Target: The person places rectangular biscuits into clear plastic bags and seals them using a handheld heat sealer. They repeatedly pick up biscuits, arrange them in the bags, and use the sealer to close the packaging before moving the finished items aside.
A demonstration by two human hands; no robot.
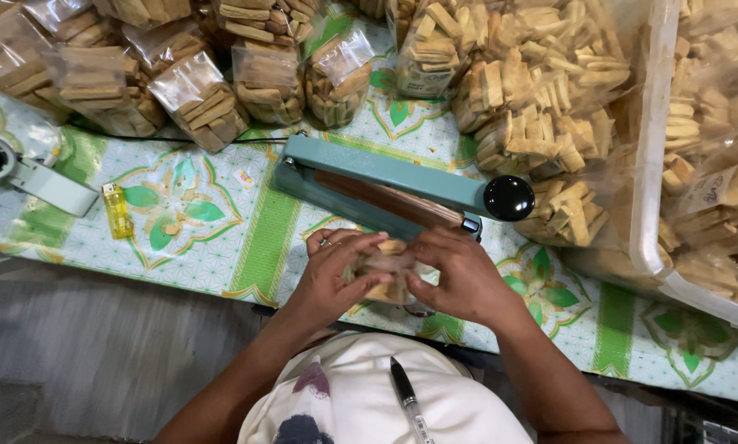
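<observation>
Clear plastic wraps a small bag of pale biscuit sticks (384, 275), held between both hands at the near edge of a table (246, 247) covered in a green and white patterned cloth. Left hand (334, 275) curls around the bag's left side, fingers bent over its top; right hand (461, 275) grips the right side, thumb pressing on the front. Just behind the hands lies a teal heat sealer (369, 185) with a black knob (509, 198). Filled bags of biscuits (196, 99) crowd the far edge. A yellow lighter (117, 210) lies to the left, and a pen (408, 399) is clipped at the person's chest
</observation>
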